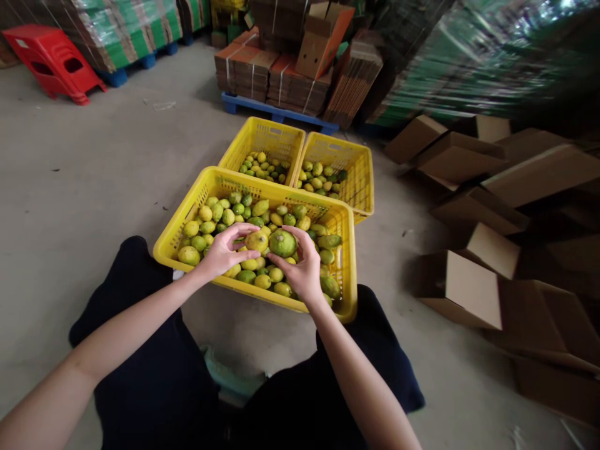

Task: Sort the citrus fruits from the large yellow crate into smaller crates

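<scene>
Over the near yellow crate [185, 199], my left hand [225, 250] is closed around a yellow lemon [256, 242]. Close beside it, my right hand [302, 265] grips a larger green lemon [282, 244] between thumb and fingers. The two fruits are held side by side, nearly touching, above the crate. Many loose lemons [262, 282], yellow to green, lie below my hands and partly hide behind them. The crate's right end shows bare yellow lattice with fewer fruits.
Behind stand two more yellow crates, left [262, 128] and right [363, 162], partly filled with lemons. Open cardboard boxes [473, 287] are heaped at right. Flattened cartons [300, 84] sit on a blue pallet [281, 114]. A red stool [51, 59] is at far left.
</scene>
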Demonstrator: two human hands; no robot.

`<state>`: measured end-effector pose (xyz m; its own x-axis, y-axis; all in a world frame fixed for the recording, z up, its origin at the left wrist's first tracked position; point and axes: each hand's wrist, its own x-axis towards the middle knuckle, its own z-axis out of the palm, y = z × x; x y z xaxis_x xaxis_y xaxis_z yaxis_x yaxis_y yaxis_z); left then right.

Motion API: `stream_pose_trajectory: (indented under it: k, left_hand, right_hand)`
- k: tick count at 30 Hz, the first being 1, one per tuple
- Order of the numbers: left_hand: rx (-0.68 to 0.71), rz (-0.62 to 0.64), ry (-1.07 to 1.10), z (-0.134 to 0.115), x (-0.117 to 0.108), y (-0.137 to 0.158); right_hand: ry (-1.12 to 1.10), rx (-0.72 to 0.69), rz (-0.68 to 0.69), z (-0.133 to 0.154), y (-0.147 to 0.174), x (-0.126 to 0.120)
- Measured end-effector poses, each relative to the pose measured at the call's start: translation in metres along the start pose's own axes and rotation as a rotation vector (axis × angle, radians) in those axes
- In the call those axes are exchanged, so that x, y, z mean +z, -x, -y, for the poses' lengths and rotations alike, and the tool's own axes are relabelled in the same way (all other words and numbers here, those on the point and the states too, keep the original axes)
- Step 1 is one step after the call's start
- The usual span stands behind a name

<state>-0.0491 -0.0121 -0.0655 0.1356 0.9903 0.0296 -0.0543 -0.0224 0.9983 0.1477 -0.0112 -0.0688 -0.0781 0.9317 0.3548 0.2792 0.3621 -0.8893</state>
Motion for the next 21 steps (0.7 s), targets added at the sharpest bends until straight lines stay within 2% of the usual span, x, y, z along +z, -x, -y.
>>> stream_pose_trajectory:
  k: [5, 11, 13, 16, 21]
  left_hand:
    - [-0.056, 0.021, 0.048, 0.000, -0.001, 0.000]
    - [-0.108, 0.015, 0.080, 0.000, -0.001, -0.001]
    - [-0.168, 0.007, 0.123, -0.001, -0.001, -0.001]
    - [-0.328, 0.015, 0.244, 0.000, -0.001, -0.002]
    - [-0.646, 0.130, 0.311, 0.006, -0.003, -0.008]
  right_hand:
    - [0.039, -0.036, -0.001, 0.004, 0.000, -0.002]
    - [-0.029, 0.076, 0.005, 0.005, -0.001, -0.003]
    - [-0.148, 0.193, 0.027, 0.006, -0.002, -0.003]
    - [-0.394, 0.442, 0.079, 0.008, 0.000, 0.000]
    - [-0.624, 0.862, 0.181, 0.005, 0.002, 0.010]
